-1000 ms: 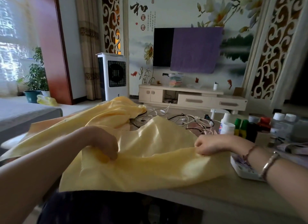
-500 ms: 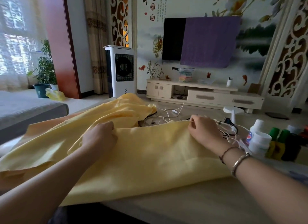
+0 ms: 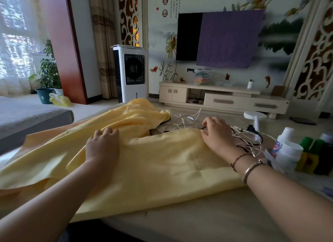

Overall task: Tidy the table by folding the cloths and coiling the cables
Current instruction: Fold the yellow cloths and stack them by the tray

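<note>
A large yellow cloth (image 3: 153, 169) lies across the table (image 3: 207, 218), its near part folded over onto itself and its far part bunched toward the back. My left hand (image 3: 103, 145) rests on the cloth near the fold's far left corner, fingers spread and slightly bent. My right hand (image 3: 217, 135) lies at the fold's far right corner, its fingertips at the cloth's edge. Just beyond it a tangle of white and black cables (image 3: 187, 122) spreads over the table, running right past my wrist.
Several bottles with white and green caps (image 3: 295, 151) stand at the table's right edge. A grey sofa (image 3: 27, 115) sits to the left. Beyond the table are a white air cooler (image 3: 131, 74) and a TV cabinet (image 3: 225, 97).
Both hands have carried the near edge of the yellow cloth away from me and laid it down as a fold. My fingers have loosened from a grip to resting on the cloth.
</note>
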